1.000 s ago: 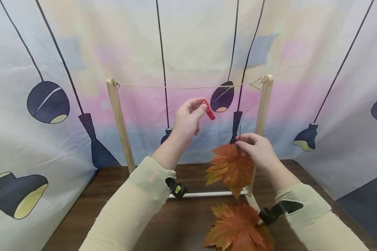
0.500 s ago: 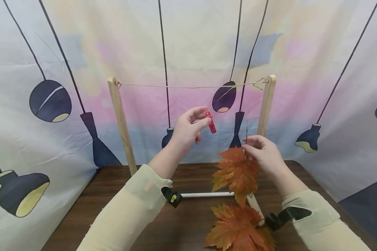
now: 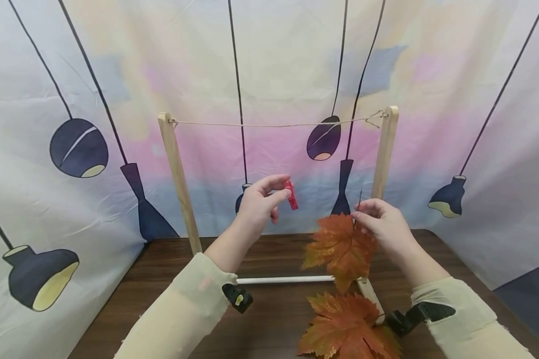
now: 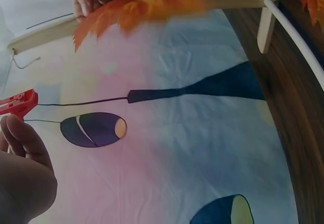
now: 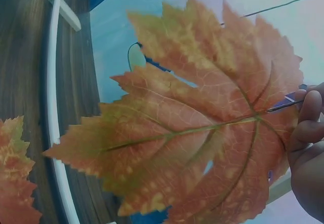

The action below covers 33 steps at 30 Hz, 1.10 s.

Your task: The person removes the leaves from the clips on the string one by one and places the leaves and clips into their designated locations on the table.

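In the head view my left hand [image 3: 261,200] pinches a red clothespin [image 3: 291,195] between thumb and fingers, below the string. The clothespin [image 4: 19,102] shows at the left edge of the left wrist view. My right hand [image 3: 383,224] holds an orange maple leaf [image 3: 341,247] by its thin dark stem [image 3: 360,197], blade hanging down. Seen from the right wrist, the veined leaf [image 5: 202,127] spreads across most of the picture. More orange leaves [image 3: 348,329] lie on the table beneath it.
A wooden frame stands on the brown table [image 3: 269,319], with a left post [image 3: 179,184], a right post [image 3: 385,154] and a white rod [image 3: 287,280] low down. A thin string [image 3: 269,125] runs between the post tops. Behind hangs a cloth backdrop [image 3: 278,60] printed with lamps.
My left hand has lowered with the clothespin, which has turned more upright. My right hand has shifted slightly right and down with the leaf. The head view has shifted a little.
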Each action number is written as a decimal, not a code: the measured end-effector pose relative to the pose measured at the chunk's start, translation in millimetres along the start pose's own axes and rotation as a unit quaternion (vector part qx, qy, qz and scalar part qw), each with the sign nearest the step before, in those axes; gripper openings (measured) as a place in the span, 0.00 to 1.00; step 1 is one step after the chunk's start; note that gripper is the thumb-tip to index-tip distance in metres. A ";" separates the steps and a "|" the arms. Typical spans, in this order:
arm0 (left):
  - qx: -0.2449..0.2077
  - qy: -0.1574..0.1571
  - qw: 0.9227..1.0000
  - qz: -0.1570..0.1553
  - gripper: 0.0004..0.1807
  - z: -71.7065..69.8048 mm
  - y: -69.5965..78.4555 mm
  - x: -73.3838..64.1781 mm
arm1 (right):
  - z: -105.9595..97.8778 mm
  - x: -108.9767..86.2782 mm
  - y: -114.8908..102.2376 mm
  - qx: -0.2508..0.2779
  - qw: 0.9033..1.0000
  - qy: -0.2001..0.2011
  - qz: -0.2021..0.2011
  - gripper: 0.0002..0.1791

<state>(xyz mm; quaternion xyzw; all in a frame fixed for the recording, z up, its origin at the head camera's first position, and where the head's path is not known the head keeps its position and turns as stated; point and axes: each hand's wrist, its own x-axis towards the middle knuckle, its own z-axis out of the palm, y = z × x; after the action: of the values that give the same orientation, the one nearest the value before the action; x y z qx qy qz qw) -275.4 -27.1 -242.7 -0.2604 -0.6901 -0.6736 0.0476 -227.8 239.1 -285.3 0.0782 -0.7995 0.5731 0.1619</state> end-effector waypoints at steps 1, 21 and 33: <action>0.003 0.001 1.000 0.000 0.17 -1.3 -1.5 -0.4 | 0.2 0.1 0.4 0.004 1.000 0.000 -0.001 0.16; -0.001 -0.024 0.999 -0.037 0.18 -21.2 -38.9 -16.6 | 3.9 -8.1 17.1 0.018 1.000 -0.009 0.021 0.17; 0.028 0.007 0.999 -0.045 0.19 -36.8 -49.6 -32.4 | 6.5 -16.8 27.0 0.075 0.996 -0.016 0.037 0.06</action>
<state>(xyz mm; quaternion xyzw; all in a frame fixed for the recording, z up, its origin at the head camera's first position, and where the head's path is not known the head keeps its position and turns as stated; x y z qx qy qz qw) -279.0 -69.7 -297.8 -0.2230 -0.7191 -0.6575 0.0292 -221.6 240.9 -317.2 0.0696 -0.7592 0.6355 0.1217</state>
